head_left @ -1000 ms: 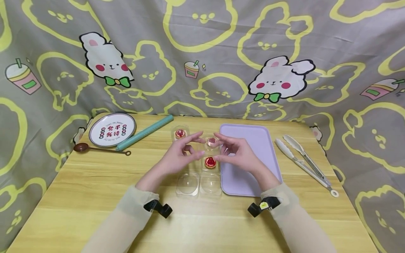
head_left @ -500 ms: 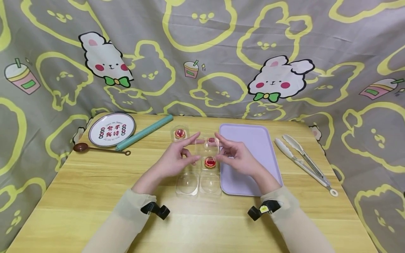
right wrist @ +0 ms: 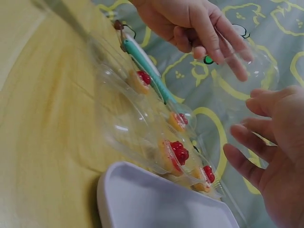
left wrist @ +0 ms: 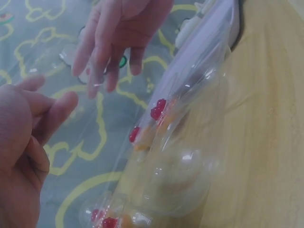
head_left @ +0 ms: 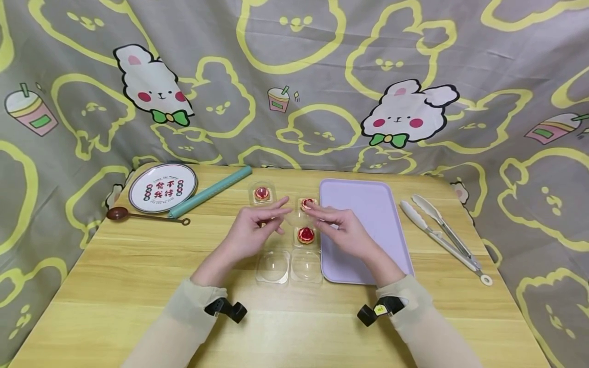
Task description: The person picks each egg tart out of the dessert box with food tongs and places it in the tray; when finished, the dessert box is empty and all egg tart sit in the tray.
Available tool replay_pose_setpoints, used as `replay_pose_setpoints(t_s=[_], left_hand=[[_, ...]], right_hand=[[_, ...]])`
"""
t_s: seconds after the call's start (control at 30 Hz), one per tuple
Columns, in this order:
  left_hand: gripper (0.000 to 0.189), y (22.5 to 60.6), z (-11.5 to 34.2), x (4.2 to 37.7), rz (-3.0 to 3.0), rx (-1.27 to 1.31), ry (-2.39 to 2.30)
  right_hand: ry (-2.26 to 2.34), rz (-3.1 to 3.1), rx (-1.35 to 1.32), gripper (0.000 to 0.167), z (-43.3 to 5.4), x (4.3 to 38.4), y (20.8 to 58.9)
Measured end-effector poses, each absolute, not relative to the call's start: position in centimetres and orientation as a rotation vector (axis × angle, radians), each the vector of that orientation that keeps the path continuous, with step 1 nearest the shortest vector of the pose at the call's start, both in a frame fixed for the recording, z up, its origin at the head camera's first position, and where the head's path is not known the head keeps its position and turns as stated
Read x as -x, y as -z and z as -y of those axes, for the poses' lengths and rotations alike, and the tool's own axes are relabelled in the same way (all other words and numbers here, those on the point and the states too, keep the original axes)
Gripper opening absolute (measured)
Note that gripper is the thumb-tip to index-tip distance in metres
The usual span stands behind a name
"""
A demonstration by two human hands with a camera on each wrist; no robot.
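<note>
A clear plastic domed cover (right wrist: 263,71) is up between my two hands, with fingertips of both at its edges. My left hand (head_left: 248,230) has index and middle fingers stretched toward it from the left. From the right, my right hand (head_left: 342,230) reaches with nearly straight fingers, its thumb apart from them in the right wrist view. Below lies a clear plastic tray (right wrist: 126,126) with domed hollows. Several small red-topped tarts sit there: a near one (head_left: 306,235), a far right one (head_left: 307,204) and a far left one (head_left: 262,193). Another is mostly hidden behind my left hand.
A lilac tray (head_left: 368,204) lies right of the tarts, partly under my right hand. Tongs (head_left: 444,237) lie farther right. At the left are a round white plate (head_left: 161,202), a teal stick (head_left: 211,191) and a brown long-handled spoon (head_left: 118,213).
My right fingertips have drawn closer together and moved slightly left. The clear cover between the hands, seen broadly half a second ago, now shows less of its face. The tarts have stayed put.
</note>
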State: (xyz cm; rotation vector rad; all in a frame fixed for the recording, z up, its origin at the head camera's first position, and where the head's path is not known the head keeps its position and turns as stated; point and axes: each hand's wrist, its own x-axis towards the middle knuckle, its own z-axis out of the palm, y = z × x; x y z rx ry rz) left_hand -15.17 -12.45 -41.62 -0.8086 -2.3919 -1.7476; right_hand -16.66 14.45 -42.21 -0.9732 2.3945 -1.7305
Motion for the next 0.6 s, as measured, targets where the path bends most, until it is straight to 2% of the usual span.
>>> replay_pose_setpoints(t_s=[0.13, 0.27, 0.6], left_hand=[[0.023, 42.01, 12.41, 15.23, 2.341, 0.876, 1.743], [0.024, 42.29, 12.43, 15.19, 2.352, 0.865, 1.732], [0.047, 42.41, 12.49, 14.79, 2.474, 0.758, 1.742]], right_hand=[[1.847, -2.302, 0.968, 0.031, -14.24, 16.62, 42.43], [1.929, -2.214, 0.931, 0.033, -14.11, 16.56, 42.60], [1.960, -2.160, 0.880, 0.035, -14.19, 16.53, 42.93]])
